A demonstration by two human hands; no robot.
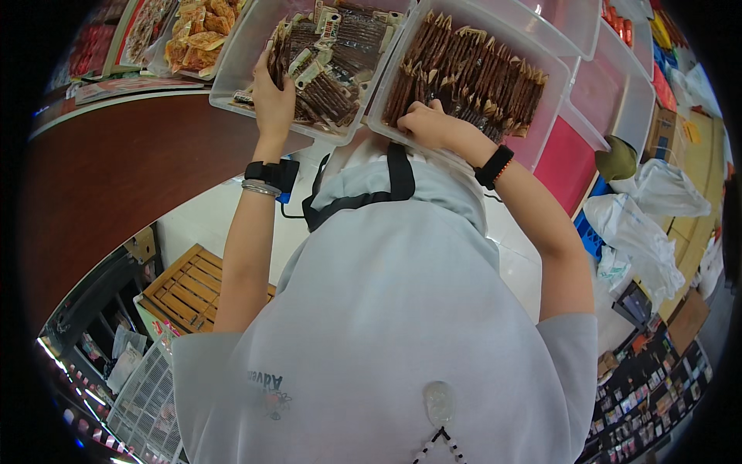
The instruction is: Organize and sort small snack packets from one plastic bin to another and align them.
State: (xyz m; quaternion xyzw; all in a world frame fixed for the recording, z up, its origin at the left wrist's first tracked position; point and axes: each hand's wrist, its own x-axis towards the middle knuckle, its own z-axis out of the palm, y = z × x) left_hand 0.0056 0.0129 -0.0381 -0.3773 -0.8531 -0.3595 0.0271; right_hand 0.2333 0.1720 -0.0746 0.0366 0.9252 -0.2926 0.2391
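Two clear plastic bins stand side by side before me. In the left bin (346, 138) lie wrapped brown snack sticks (324, 95) in a loose heap, some with pale labels. My left hand (274, 98) grips a small bunch of wrapped sticks (280, 49), held upright at that bin's left side. The right bin (553, 110) has brown wrapped sticks (469, 58) arranged in rows. Over its near edge reaches my right hand (426, 123), fingers bent down among the sticks; whether it holds any is hidden.
A dark red-brown counter (133, 145) extends to the left, with bagged orange snacks (200, 37) behind it. More translucent bins (603, 87) stand at the right, near white plastic bags (635, 243) and a blue crate (588, 235). A slatted wooden top (188, 284) is low at the left.
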